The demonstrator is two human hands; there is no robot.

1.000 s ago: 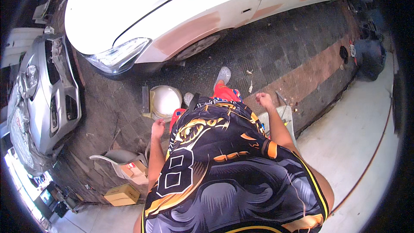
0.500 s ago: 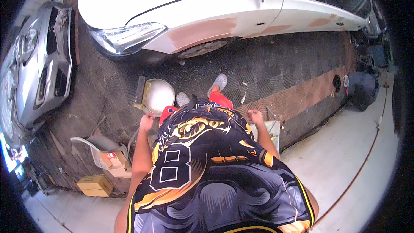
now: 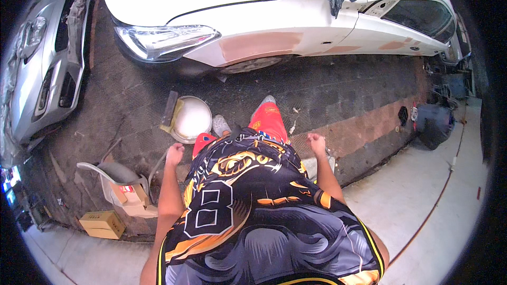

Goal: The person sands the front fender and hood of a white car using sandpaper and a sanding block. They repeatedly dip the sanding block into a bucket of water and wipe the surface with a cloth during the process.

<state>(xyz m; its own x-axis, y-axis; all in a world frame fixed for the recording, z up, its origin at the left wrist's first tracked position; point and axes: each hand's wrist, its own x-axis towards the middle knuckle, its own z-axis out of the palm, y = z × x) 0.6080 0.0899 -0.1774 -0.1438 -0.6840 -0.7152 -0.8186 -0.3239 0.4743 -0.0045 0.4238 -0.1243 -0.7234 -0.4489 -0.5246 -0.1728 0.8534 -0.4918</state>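
Left hand point(image 3: 175, 154) and right hand point(image 3: 317, 144) both curled into loose fists, holding nothing — arms hang at the sides as in walking. Nearest thing: white round bucket point(image 3: 192, 119) on the dark floor mat point(image 3: 132, 105), just ahead of the left hand, beside the white car point(image 3: 253, 26) — probably kept close to its sanded filler patches.

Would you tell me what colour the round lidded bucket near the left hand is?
The bucket is white, seen best in the head view, ahead of the left hand.

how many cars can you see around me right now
2. A white car with sanded filler patches stands across the top, straight ahead. A silver car sits at the left edge, only partly in view. More may be hidden beyond the dark rim.
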